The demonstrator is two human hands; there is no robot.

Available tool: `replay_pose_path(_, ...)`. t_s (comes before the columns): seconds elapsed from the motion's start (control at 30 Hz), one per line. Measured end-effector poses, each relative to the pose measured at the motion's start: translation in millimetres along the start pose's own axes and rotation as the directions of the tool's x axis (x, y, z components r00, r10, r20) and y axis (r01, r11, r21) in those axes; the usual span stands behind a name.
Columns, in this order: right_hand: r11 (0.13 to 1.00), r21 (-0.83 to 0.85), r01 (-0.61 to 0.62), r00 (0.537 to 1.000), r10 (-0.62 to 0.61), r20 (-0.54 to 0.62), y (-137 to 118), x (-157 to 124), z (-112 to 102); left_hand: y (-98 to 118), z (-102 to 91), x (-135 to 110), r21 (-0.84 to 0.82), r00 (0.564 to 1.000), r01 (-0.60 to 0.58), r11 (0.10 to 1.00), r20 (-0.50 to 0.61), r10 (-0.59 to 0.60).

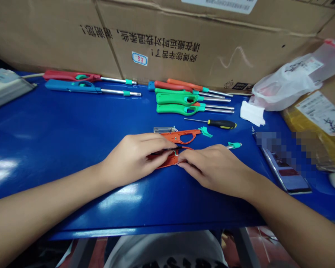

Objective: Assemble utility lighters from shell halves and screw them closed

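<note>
My left hand (141, 154) is closed on the left part of an orange lighter shell half (171, 160), low over the blue table. My right hand (214, 165) pinches the right end of that shell; its fingertips hide what lies there. Between the two hands a small black part (176, 148) sits at the shell's upper edge. Just beyond them lies a second orange shell half (181, 137) with a trigger opening. A clear fuel tank (164, 130) rests behind it, and a loose teal trigger piece (206, 131) to its right. A metal tube with a teal collar (234, 145) shows past my right hand.
A black-and-yellow screwdriver (222, 124) lies behind the parts. Several long lighters stand farther back, green (175, 97), red (71, 76) and blue (72, 86). A cardboard box (162, 22) walls the back. A phone (284, 163) and plastic bag (287, 83) are right.
</note>
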State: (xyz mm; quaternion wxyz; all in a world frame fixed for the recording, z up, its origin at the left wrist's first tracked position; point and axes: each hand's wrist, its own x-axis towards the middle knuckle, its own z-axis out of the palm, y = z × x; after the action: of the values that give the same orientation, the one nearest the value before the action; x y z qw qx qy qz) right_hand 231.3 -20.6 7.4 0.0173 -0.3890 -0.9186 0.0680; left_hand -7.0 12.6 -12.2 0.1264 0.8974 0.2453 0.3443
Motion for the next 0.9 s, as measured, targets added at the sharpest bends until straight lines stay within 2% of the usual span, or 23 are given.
replay_pose_path(0.13, 0.998, 0.065, -0.022, 1.000, 0.023, -0.014, 1, -2, -2, 0, -0.4, 0, -0.003, 1.000, 0.001, 1.000, 0.002, -0.001)
replay_pose_path(0.27, 0.972, 0.232, -0.047, 0.998, 0.054, -0.021, 7, -7, -11, 0, -0.8, -1, -0.005, 1.000, -0.005, 1.000, 0.007, 0.005)
replay_pose_path(0.4, 0.899, 0.429, 0.082, 0.996, -0.067, -0.050, 17, -14, -26, 0, -1.3, -1, -0.022, 0.999, 0.002, 1.000, 0.037, -0.001)
replay_pose_path(0.47, 0.863, 0.487, 0.134, 0.990, -0.140, -0.024, 23, -17, -32, -1, -1.6, -2, -0.026, 0.999, 0.008, 1.000, 0.046, -0.007)
replay_pose_path(0.73, 0.895, 0.442, 0.055, 0.969, -0.154, 0.191, 24, -15, -29, -3, -1.3, -4, -0.024, 0.996, 0.003, 1.000, 0.093, -0.001)
replay_pose_path(0.83, 0.889, 0.455, 0.046, 0.972, -0.145, 0.186, 21, -13, -28, -3, -2.1, -3, -0.036, 0.990, 0.004, 0.999, 0.139, 0.001)
replay_pose_path(0.9, 0.882, 0.469, 0.036, 0.987, -0.106, 0.124, 20, -12, -28, -3, -2.7, -3, -0.040, 0.989, 0.000, 0.999, 0.148, 0.006)
